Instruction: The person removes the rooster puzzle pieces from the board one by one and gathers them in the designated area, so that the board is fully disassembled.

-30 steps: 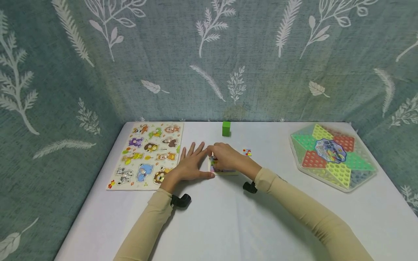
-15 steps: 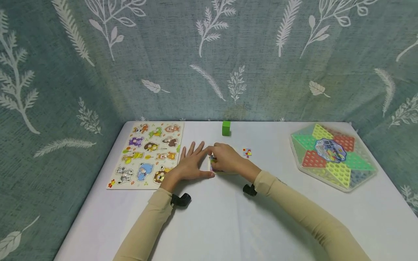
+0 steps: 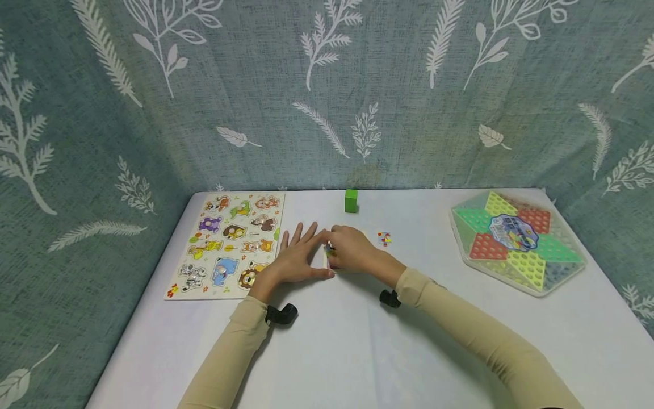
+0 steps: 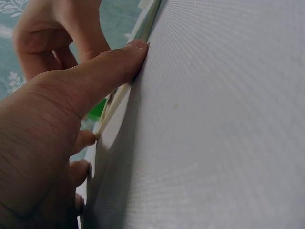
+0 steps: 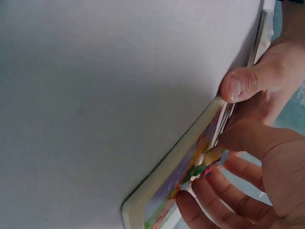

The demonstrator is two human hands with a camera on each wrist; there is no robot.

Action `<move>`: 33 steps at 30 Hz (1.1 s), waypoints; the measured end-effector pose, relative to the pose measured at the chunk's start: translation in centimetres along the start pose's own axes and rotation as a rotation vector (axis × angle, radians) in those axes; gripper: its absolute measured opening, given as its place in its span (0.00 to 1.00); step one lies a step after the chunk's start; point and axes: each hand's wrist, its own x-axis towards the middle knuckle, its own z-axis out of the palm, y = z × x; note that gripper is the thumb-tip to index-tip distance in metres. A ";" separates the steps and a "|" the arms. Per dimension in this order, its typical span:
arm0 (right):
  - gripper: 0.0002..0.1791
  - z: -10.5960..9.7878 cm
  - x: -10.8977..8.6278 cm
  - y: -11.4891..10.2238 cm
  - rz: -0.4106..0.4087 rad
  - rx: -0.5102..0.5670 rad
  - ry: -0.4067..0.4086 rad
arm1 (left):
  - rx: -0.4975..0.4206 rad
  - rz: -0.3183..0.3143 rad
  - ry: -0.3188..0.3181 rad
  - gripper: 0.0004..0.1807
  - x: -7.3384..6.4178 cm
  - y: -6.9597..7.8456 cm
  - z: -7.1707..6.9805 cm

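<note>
A small picture puzzle tray with a pale frame (image 5: 167,167) lies on the white table, mostly covered by the hands in the head view. My left hand (image 3: 296,258) rests beside it with spread, fairly straight fingers. Its thumb (image 4: 119,62) presses at the tray's near left corner, and the index finger reaches the far left side. Over the tray, my right hand (image 3: 352,250) pinches a small colourful puzzle piece (image 5: 213,161) between thumb and fingers, close above the picture. One loose puzzle piece (image 3: 385,238) lies to the right of the tray.
An animal peg puzzle board (image 3: 228,230) lies left of my left hand. Toward the back edge stands a green block (image 3: 351,201). On the right lies a hexagonal game board (image 3: 516,241) with coloured triangles. A patterned cloth wall (image 3: 286,159) rises behind the table.
The head view has shifted slightly. My right hand is turned a little and covers more of the tray's near side. The left hand keeps its place.
</note>
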 end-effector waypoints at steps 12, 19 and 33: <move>0.15 -1.7 -0.7 0.8 -0.012 0.012 0.066 | 0.015 -0.008 -0.016 0.60 0.1 0.0 0.1; 0.13 -3.2 -1.7 1.5 0.008 -0.019 0.025 | 0.025 -0.018 -0.026 0.60 -0.1 0.0 -0.1; 0.11 -4.4 -3.7 3.0 0.028 -0.001 0.026 | 0.009 -0.015 -0.033 0.60 -0.1 0.1 -0.1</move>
